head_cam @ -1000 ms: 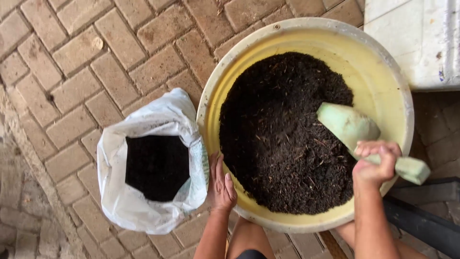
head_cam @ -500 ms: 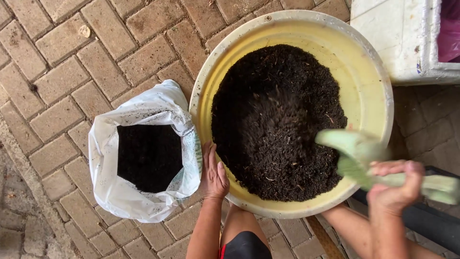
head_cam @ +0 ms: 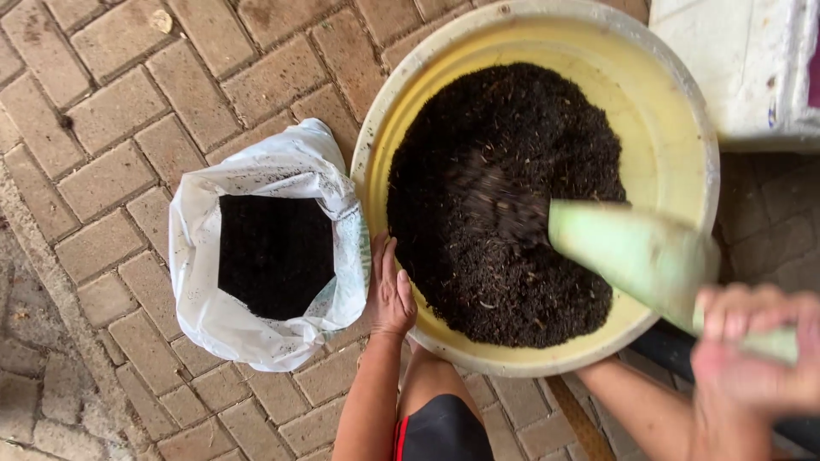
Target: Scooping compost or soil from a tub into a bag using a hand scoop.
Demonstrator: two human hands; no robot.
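The right hand (head_cam: 756, 350) is curled tight around the handle of a pale green scoop (head_cam: 632, 256), fingers wrapped fully over it; the hand is blurred. The scoop's wide mouth tilts down over the dark soil (head_cam: 487, 154) in the yellow basin (head_cam: 666, 111), with loose soil at its lip. The left hand (head_cam: 391, 290) lies flat, fingers together, against the basin's outer rim, gripping nothing, just beside the white bag (head_cam: 265, 171) of soil on the brick paving (head_cam: 102, 102).

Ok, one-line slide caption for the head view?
Right hand holds pale green plastic scoop over dark soil in round yellow basin; left hand at rim.
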